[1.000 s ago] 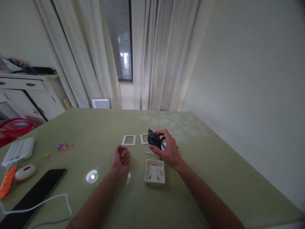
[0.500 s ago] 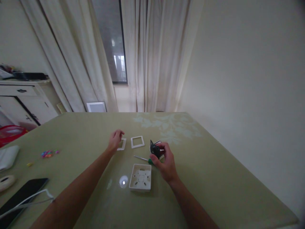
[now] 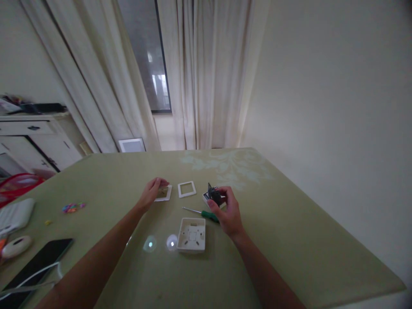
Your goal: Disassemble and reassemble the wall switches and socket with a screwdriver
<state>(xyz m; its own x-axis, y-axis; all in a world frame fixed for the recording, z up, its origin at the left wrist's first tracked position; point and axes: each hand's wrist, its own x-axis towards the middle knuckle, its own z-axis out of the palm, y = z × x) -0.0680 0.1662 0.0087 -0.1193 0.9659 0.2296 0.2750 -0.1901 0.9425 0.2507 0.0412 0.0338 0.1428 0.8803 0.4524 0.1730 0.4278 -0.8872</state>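
My right hand (image 3: 229, 210) is closed round a small black switch part (image 3: 215, 195), held just above a white piece on the green table (image 3: 289, 231). My left hand (image 3: 151, 193) reaches forward and its fingers rest on a white square frame (image 3: 165, 194), pinching its near edge. A second white square frame (image 3: 187, 189) lies between the hands. A white open mounting box (image 3: 192, 234) sits near me, and a green-handled screwdriver (image 3: 201, 212) lies just beyond it, beside my right hand.
At the left lie a black phone (image 3: 35, 267) with a white cable (image 3: 32, 279), a white oval object (image 3: 14, 246), a white pack (image 3: 14, 212) and small coloured beads (image 3: 72, 207). A white cabinet (image 3: 38, 137) and curtains (image 3: 206, 73) stand behind the table.
My left hand has stretched forward from a resting fist to the left white frame. My right hand has lowered the black part toward the table. The view has shifted slightly.
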